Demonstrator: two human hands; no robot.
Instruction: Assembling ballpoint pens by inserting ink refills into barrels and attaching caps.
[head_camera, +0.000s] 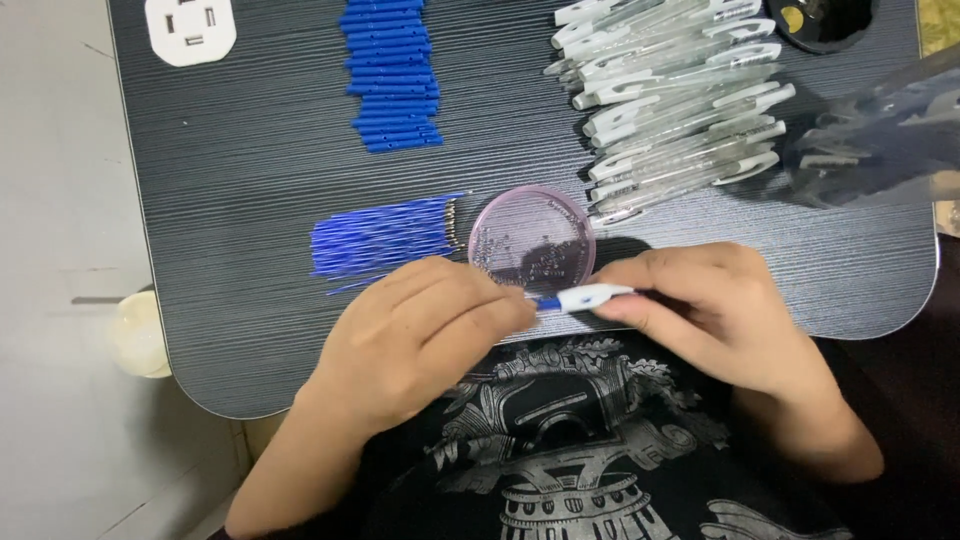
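Note:
My left hand (420, 335) and my right hand (715, 315) meet at the near edge of a dark ribbed table (250, 200). Between them is a pen (585, 297) with a white clip end and a blue part showing. The right hand's fingers grip the white end; the left hand's fingertips close on the blue end. Just beyond the hands lies a round pink lid (532, 240) holding tiny springs.
A fan of blue refills (375, 240) lies left of the lid. Blue pen parts (392, 70) are stacked at the back. A heap of clear pen barrels (680, 95) sits back right beside a clear plastic bag (880, 135). A white power socket (190, 28) is at back left.

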